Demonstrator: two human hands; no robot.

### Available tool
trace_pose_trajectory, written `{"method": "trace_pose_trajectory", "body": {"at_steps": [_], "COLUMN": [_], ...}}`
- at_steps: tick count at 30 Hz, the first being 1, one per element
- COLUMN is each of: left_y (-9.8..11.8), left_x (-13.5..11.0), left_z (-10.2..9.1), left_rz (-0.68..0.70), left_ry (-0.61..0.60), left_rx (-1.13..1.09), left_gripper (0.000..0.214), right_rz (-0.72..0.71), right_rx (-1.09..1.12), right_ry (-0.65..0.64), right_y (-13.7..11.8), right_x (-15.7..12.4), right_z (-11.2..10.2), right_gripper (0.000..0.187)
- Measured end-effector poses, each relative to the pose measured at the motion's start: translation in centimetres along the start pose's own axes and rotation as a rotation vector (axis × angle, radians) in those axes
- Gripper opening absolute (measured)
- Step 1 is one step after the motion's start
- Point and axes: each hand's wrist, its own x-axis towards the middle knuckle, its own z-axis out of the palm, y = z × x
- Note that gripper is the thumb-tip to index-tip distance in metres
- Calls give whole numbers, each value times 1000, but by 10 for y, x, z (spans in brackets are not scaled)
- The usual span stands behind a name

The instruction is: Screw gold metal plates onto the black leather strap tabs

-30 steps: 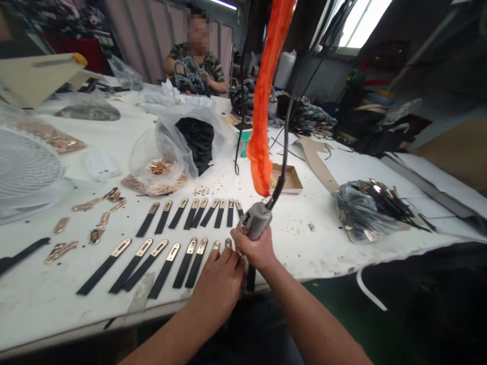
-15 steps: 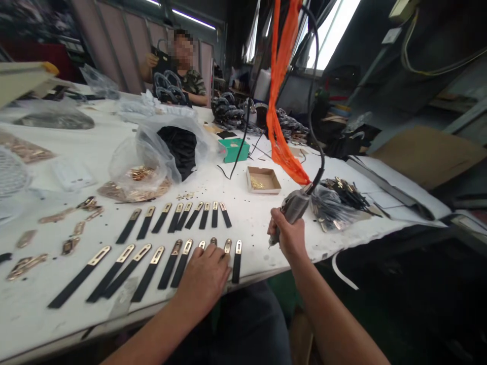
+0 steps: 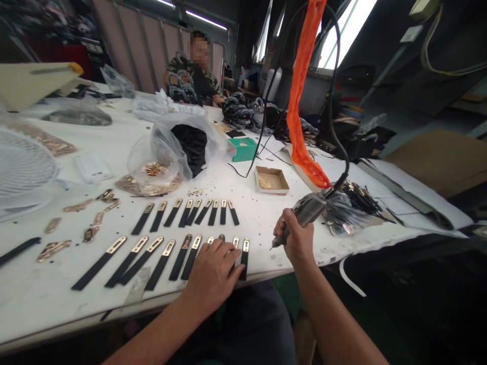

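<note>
Right hand is now well right of the left, carrying the electric screwdriver. One second ago the tool stands almost upright beside the left hand; now it slants, bit toward near left. Orange plastic strip now bends rightward low down, no longer covering part of the cardboard box. Left hand loosens from its bunched pose and spreads, thumb reaching the near row's rightmost black strap. Far side: co-worker lowers a black bag, held up half a second ago.
</note>
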Motion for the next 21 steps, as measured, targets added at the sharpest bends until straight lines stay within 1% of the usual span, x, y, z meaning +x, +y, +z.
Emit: {"method": "trace_pose_trajectory", "body": {"at_steps": [4,7,10,13,16,21], "left_y": [11,17,19,18,16,13], "left_x": [1,2,2,-1,-6,-10], "left_z": [2,1,-3,-6,-6,-1], "left_rz": [-99,-178,-263,-288,-267,-230], "left_ry": [71,103,110,115,125,114], "left_rx": [-142,-196,-223,-264,-286,-274], "left_gripper": [22,23,25,21,17,12], "right_rz": [2,31,36,51,75,88], "right_rx": [177,241,275,281,265,253], "right_ry": [-55,-100,-148,-179,-204,-209], "right_y": [-15,-24,-29,-30,-28,-27], "right_x": [-17,-30,-39,-46,-49,-51], "right_z": [30,50,63,70,71,69], "right_gripper": [40,39,39,40,38,37]}}
